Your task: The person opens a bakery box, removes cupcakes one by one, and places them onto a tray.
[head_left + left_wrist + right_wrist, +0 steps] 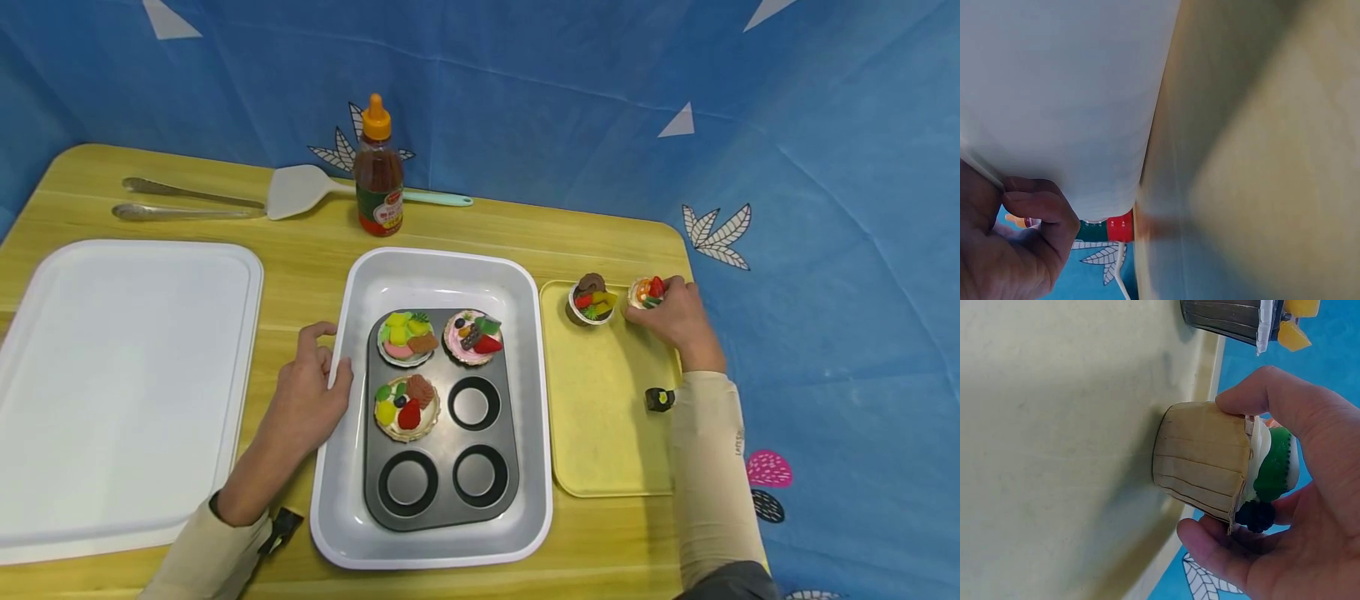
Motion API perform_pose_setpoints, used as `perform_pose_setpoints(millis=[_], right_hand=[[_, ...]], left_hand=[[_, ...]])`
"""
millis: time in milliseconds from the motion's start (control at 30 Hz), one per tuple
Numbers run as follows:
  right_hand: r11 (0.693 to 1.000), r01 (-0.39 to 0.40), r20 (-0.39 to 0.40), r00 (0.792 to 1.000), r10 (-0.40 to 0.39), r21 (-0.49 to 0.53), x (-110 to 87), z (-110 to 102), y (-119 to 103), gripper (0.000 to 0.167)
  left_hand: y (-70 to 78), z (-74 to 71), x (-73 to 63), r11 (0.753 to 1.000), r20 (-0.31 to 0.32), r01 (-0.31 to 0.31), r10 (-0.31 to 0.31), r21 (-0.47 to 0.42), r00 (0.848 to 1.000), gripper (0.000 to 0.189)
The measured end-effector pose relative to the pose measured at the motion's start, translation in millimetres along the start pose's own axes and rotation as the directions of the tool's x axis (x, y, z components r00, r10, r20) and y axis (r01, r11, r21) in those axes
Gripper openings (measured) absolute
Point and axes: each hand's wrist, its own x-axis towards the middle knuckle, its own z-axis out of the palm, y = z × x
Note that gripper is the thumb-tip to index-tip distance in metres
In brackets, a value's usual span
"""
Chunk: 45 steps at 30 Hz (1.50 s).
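At the right, my right hand pinches a cupcake between thumb and fingers, over the far end of the yellow tray. Tan pleated paper wraps this cupcake, and cream, green and dark fruit pieces top it. A chocolate cupcake stands just left of it. My left hand grips the left rim of a deep white tray, its curled fingers against the outer wall. Inside lies a dark muffin pan with a green-topped cupcake, a pink one and a cream one.
A large white board lies at the left. Behind it are metal tongs and a white spatula. A sauce bottle with an orange cap stands behind the deep tray. Blue cloth borders the table.
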Motion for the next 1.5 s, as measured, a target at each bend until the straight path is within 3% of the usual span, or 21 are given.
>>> perform_pose_setpoints(millis=[400, 733, 1133, 1500], right_hand=[[1.0, 0.002, 0.053, 0.999, -0.002, -0.013, -2.0, -2.7, -1.9, 0.085], [0.999, -0.031, 0.129, 0.991, 0.032, -0.011, -11.9, -13.2, -7.2, 0.121], [0.998, 0.062, -0.015, 0.998, -0.062, -0.016, -58.2, -44.2, -53.0, 0.128], [0.977, 0.215, -0.062, 0.975, -0.215, -0.001, -102.0, -56.9, -99.4, 0.12]], left_hand=[[-1.5, -0.2, 0.8, 1.0, 0.009, 0.002, -0.002, -0.018, 1.0, 0.047], [1.0, -2.0, 0.5, 1.0, 0.02, 0.019, -0.019, -0.021, 1.0, 0.048], [1.7, -2.2, 0.5, 1.0, 0.013, 0.014, -0.013, -0.01, 1.0, 0.047], [0.2, -1.3, 0.2, 1.0, 0.005, 0.007, -0.007, -0.012, 1.0, 0.046]])
